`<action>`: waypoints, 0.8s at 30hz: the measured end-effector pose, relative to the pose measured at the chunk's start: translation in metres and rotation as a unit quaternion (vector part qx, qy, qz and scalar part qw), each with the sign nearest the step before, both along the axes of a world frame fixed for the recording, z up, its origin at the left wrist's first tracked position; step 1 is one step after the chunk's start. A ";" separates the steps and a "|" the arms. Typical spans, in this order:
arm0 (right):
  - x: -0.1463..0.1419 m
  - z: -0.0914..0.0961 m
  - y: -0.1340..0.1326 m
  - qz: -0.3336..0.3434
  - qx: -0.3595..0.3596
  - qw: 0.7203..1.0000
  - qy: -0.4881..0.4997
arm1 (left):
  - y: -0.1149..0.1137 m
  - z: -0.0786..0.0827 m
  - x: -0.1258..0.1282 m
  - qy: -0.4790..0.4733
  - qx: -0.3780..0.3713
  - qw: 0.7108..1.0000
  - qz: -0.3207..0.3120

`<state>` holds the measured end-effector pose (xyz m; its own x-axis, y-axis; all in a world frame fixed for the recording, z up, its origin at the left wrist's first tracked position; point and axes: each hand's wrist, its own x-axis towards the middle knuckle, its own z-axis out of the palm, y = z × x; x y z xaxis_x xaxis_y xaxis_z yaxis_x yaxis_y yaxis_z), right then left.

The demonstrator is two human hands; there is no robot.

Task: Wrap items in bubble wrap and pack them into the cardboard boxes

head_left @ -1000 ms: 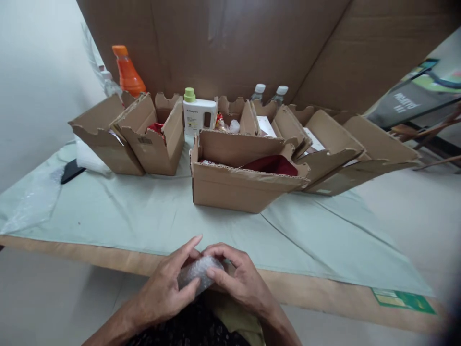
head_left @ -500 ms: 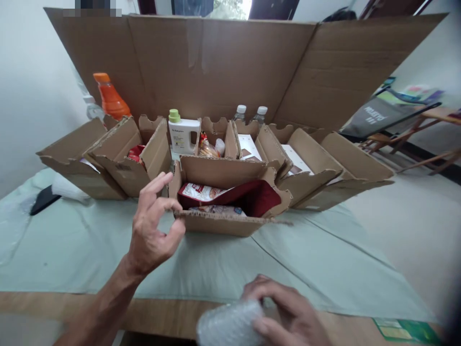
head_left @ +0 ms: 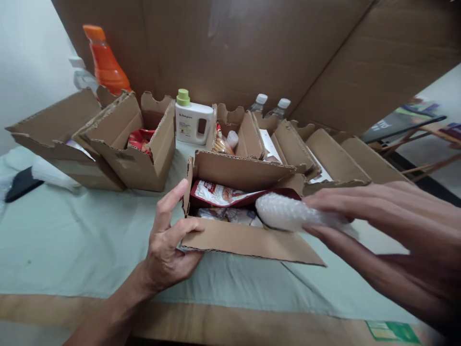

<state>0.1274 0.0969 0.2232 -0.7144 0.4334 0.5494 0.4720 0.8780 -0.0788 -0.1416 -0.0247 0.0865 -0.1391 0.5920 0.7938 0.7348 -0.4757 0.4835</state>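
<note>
My left hand [head_left: 169, 245] grips the front left corner of an open cardboard box [head_left: 248, 242], thumb on its front wall. Inside the box lie a red and white snack packet [head_left: 221, 193] and other packets. My right hand [head_left: 382, 230] reaches in from the right with its fingers closed on a bubble-wrapped item [head_left: 288, 214], holding it over the box's right side.
More open cardboard boxes [head_left: 133, 144] stand in a row behind, on a pale green cloth [head_left: 79, 230]. A white bottle with a green cap [head_left: 190, 120], an orange bottle [head_left: 104, 60] and two clear bottles [head_left: 270, 105] stand before a big cardboard sheet. A black object [head_left: 19, 182] lies at far left.
My left hand left the bubble-wrapped item, reached forward and took hold of the box's corner. My right hand carried the wrapped item from the table edge up over the box.
</note>
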 end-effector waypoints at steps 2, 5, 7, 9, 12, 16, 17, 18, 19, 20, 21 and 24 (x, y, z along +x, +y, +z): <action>-0.019 0.000 -0.002 0.016 0.044 0.997 -0.056 | 0.000 0.001 0.001 0.000 -0.001 1.000 -0.003; -0.036 -0.009 -0.004 0.012 -0.018 0.995 -0.098 | -0.001 0.002 0.003 -0.003 -0.011 1.000 0.001; -0.042 -0.018 -0.002 0.003 -0.127 0.986 -0.112 | -0.001 0.002 0.002 -0.005 -0.012 1.000 0.005; -0.044 -0.026 0.003 -0.022 -0.219 0.968 -0.120 | -0.001 0.002 0.002 -0.003 -0.006 1.000 0.005; -0.046 -0.033 0.012 -0.080 -0.243 0.949 -0.184 | 0.000 0.001 0.002 -0.001 0.003 1.000 0.004; -0.054 -0.033 0.017 -0.119 -0.168 0.922 -0.328 | 0.001 -0.001 0.002 -0.010 0.014 1.000 0.004; -0.059 -0.033 0.017 -0.126 -0.159 0.914 -0.351 | 0.002 -0.002 0.003 -0.011 0.014 1.000 0.004; -0.064 -0.034 0.017 -0.133 -0.156 0.907 -0.369 | 0.002 -0.003 0.003 -0.010 0.015 1.000 0.005; -0.070 -0.035 0.018 -0.138 -0.157 0.901 -0.381 | 0.003 -0.003 0.002 -0.008 0.016 1.000 0.005; -0.075 -0.036 0.019 -0.141 -0.163 0.896 -0.389 | 0.003 -0.003 0.002 -0.006 0.019 1.000 0.005; -0.080 -0.038 0.020 -0.143 -0.171 0.892 -0.393 | 0.003 -0.004 0.002 -0.004 0.023 1.000 0.003; -0.079 -0.039 0.019 -0.140 -0.174 0.903 -0.367 | 0.005 -0.006 0.002 0.005 0.034 0.999 0.002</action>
